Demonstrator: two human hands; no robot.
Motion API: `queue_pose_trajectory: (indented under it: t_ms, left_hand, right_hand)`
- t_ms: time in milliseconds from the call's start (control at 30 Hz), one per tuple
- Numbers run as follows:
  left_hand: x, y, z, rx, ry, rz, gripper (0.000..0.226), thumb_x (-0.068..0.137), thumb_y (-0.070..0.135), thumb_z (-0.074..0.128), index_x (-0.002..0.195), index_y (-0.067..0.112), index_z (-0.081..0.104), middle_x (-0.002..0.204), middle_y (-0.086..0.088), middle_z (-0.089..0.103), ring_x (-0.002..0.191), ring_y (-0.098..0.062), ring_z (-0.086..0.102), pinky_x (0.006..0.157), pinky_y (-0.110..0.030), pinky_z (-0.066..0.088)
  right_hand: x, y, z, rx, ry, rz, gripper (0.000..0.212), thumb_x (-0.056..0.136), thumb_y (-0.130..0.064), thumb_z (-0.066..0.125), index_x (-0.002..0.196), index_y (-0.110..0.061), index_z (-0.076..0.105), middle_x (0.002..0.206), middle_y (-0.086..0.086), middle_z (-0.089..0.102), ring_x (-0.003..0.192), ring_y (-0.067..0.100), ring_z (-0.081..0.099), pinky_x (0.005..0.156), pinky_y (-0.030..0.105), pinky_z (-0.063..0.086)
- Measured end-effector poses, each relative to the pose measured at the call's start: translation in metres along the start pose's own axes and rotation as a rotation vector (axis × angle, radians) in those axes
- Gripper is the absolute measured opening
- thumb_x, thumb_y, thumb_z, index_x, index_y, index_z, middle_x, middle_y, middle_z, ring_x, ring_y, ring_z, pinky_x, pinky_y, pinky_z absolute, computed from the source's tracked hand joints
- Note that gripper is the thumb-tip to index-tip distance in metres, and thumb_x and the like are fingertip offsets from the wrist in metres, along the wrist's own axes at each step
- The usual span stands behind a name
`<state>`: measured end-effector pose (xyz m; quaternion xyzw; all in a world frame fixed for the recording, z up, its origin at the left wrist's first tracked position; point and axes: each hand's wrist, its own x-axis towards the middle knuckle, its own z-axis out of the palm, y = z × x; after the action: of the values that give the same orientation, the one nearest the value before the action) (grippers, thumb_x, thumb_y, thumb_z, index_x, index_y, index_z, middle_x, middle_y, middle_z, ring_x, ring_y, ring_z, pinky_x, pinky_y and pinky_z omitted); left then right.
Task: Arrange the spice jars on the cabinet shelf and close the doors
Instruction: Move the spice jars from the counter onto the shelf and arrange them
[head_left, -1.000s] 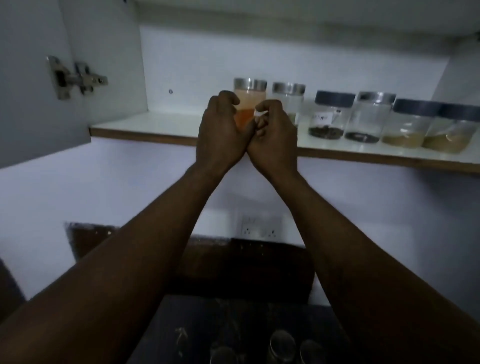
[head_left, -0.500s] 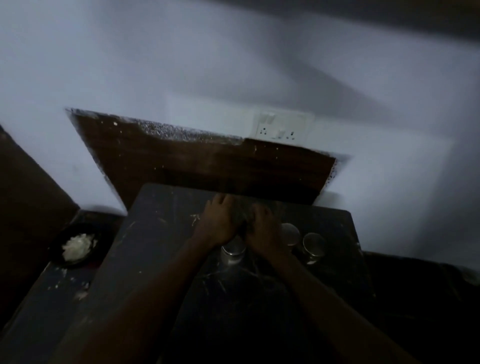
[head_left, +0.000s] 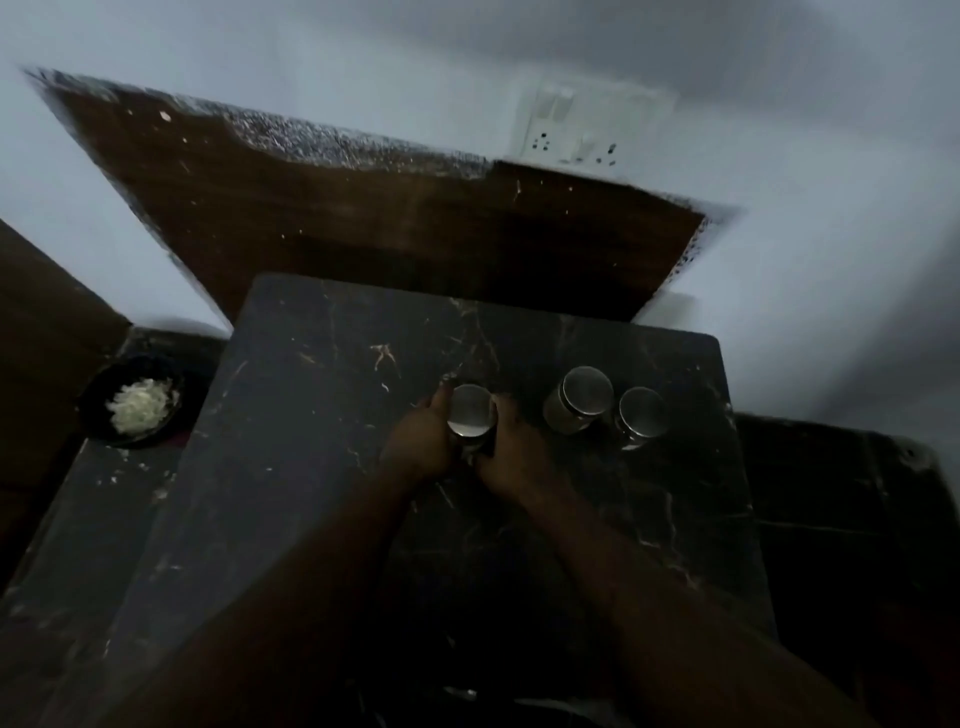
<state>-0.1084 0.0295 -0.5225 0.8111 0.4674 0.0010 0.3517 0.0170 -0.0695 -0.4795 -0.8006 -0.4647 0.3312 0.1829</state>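
Note:
Three spice jars with shiny metal lids stand on a dark marble counter (head_left: 322, 467). The left jar (head_left: 469, 410) sits between my two hands, seen from above. My left hand (head_left: 421, 441) wraps its left side and my right hand (head_left: 511, 452) wraps its right side. Two more jars (head_left: 579, 397) (head_left: 641, 415) stand side by side just to the right, apart from my hands. The cabinet shelf is out of view.
A black bowl (head_left: 93, 415) of chopped white food rests on a lower surface at the left. A dark wooden backsplash (head_left: 363, 218) rises behind the counter, with a white socket plate (head_left: 576, 130) on the wall above it.
The view dropped from the cabinet shelf to the counter. My hands left the orange jar on the shelf, came down, and closed around the left jar on the counter.

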Motion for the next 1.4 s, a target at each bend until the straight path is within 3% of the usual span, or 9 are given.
queue_pose_trajectory:
  t_ms: [233,333,467,567,733,833,1033,1267,1400]
  left_hand:
    - [-0.009,0.000,-0.004,-0.177,0.116,0.096,0.081,0.068,0.072,0.065,0.134,0.032,0.043,0.118,-0.001,0.070,0.100,-0.027,0.068,0.075,-0.032,0.049]
    - [-0.022,0.013,-0.023,-0.296,0.216,0.106,0.064,0.061,0.064,0.081,0.110,0.045,0.045,0.105,0.018,0.063,0.093,-0.006,0.064,0.070,-0.026,0.051]
    - [-0.042,0.044,-0.071,-0.372,0.453,0.247,0.068,0.064,0.065,0.082,0.118,0.044,0.046,0.109,0.024,0.055,0.099,0.004,0.057,0.079,-0.027,0.054]
    - [-0.057,0.077,-0.124,-0.408,0.617,0.382,0.070,0.067,0.073,0.077,0.122,0.044,0.044,0.113,0.023,0.051,0.104,0.001,0.056,0.080,-0.035,0.058]
    - [-0.075,0.140,-0.233,-0.458,0.898,0.586,0.074,0.068,0.073,0.078,0.120,0.027,0.051,0.113,0.007,0.056,0.102,-0.012,0.061,0.077,-0.040,0.057]
    - [-0.091,0.175,-0.293,-0.464,1.065,0.709,0.068,0.069,0.066,0.082,0.118,0.028,0.053,0.110,0.009,0.056,0.100,-0.014,0.062,0.074,-0.030,0.056]
    - [-0.113,0.235,-0.392,-0.492,1.254,0.827,0.070,0.067,0.072,0.081,0.115,0.027,0.056,0.109,0.014,0.059,0.099,-0.013,0.064,0.069,-0.036,0.060]
    - [-0.090,0.282,-0.479,-0.352,1.363,0.712,0.078,0.065,0.088,0.067,0.114,0.029,0.056,0.106,0.016,0.060,0.090,-0.002,0.061,0.066,-0.019,0.052]
    - [-0.053,0.293,-0.505,-0.324,1.220,0.477,0.082,0.063,0.079,0.071,0.117,0.019,0.056,0.110,0.004,0.062,0.096,-0.016,0.063,0.069,-0.028,0.047]
  right_hand:
    - [-0.016,0.007,0.005,0.041,0.119,-0.080,0.086,0.085,-0.011,0.070,0.159,-0.016,0.027,0.152,0.008,0.051,0.135,0.029,0.053,0.107,0.040,0.046]
    - [-0.026,-0.005,-0.006,0.150,0.222,-0.162,0.088,0.085,-0.024,0.072,0.160,-0.013,0.026,0.159,0.007,0.042,0.143,0.022,0.046,0.114,0.039,0.042]
    - [-0.035,-0.040,-0.026,0.203,0.449,-0.380,0.096,0.083,-0.046,0.072,0.160,-0.017,0.022,0.159,-0.005,0.033,0.144,-0.005,0.031,0.115,0.014,0.032]
    - [-0.037,-0.083,-0.056,0.300,0.634,-0.520,0.093,0.086,-0.049,0.074,0.159,-0.018,0.026,0.157,-0.024,0.025,0.145,-0.008,0.031,0.112,0.008,0.029]
    - [-0.041,-0.173,-0.143,0.376,0.765,-0.766,0.094,0.087,-0.036,0.077,0.161,-0.016,0.023,0.161,0.003,0.037,0.145,0.013,0.044,0.111,0.028,0.047]
    - [-0.054,-0.227,-0.192,0.371,0.860,-0.896,0.093,0.083,-0.024,0.075,0.161,-0.016,0.025,0.159,0.001,0.039,0.141,0.017,0.050,0.103,0.042,0.053]
    - [-0.070,-0.309,-0.277,0.301,0.938,-1.040,0.110,0.076,-0.025,0.082,0.163,-0.027,0.017,0.152,-0.007,0.044,0.130,0.008,0.055,0.092,0.033,0.059]
    - [-0.050,-0.381,-0.356,0.169,1.001,-1.049,0.108,0.073,-0.036,0.069,0.164,-0.033,0.011,0.143,-0.001,0.047,0.126,0.014,0.053,0.092,0.031,0.053]
    - [-0.021,-0.398,-0.378,-0.019,0.924,-0.845,0.102,0.077,-0.025,0.069,0.164,-0.031,0.015,0.136,0.009,0.043,0.113,0.026,0.059,0.087,0.037,0.054]
